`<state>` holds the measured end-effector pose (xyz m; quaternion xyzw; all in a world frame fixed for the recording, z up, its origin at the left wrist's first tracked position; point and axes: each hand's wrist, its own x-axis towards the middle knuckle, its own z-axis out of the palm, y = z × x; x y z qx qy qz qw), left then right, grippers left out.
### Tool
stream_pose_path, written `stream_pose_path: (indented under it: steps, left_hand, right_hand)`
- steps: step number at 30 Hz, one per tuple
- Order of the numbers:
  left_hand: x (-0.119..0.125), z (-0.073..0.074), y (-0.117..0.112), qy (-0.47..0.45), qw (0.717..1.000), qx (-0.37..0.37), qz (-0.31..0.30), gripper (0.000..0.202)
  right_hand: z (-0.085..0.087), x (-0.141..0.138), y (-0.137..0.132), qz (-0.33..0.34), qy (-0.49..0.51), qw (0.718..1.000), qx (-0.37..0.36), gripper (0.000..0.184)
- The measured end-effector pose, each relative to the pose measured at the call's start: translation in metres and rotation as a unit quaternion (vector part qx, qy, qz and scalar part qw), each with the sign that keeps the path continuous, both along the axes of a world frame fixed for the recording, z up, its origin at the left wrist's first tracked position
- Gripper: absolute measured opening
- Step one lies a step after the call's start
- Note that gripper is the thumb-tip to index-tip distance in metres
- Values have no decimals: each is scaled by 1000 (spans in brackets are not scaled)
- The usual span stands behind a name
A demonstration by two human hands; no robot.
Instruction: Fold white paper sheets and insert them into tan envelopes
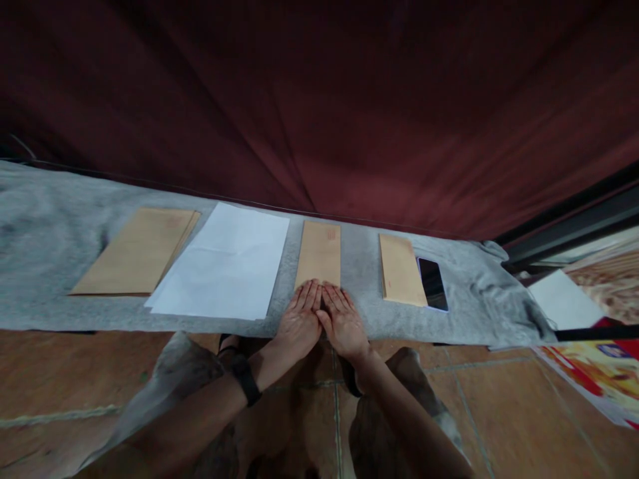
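Note:
A brown paper envelope (319, 249) with small red print in its upper corner lies on the grey cloth, upright in front of me. Over its near end rests my left hand (302, 311), flat, fingers stretched out. Beside it my right hand (344, 319) also lies flat, its fingertips close to the left ones and the thumbs touching or nearly so. Both palms face down, hiding the lower edge of the envelope. Left of it lie white paper sheets (224, 259), slightly fanned. To the right is a stack of brown envelopes (402, 269).
Larger brown envelopes (134, 253) are stacked at the left on the grey cloth (359, 266). A phone (432, 285) lies against the right stack. Dark red fabric (319, 120) hangs behind the narrow surface. A colourful printed box or sheet (599, 376) is low at the right.

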<state>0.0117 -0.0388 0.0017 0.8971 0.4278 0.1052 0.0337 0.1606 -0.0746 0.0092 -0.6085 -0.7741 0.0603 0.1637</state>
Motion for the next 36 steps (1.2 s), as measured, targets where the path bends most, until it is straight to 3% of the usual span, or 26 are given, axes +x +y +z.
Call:
stream_pose_path:
  steps: [6,19,26,31,36]
  left_hand:
    - [-6,6,1,4,999,4,39,59]
    - [-15,5,0,-29,996,-2,83,68]
    - [-19,9,16,-148,983,-50,99,48]
    - [-20,9,42,-311,929,-125,156,55]
    - [-12,15,58,-435,825,-278,228,63]
  right_hand:
    - [1,2,1,-5,2,1000,4,53]
    - [-8,20,-4,-23,-21,999,26,55]
    - [-10,22,-3,-30,-13,999,31,56]
    - [-7,12,0,-55,-16,998,33,54]
    - [-3,3,4,-80,-21,996,42,50]
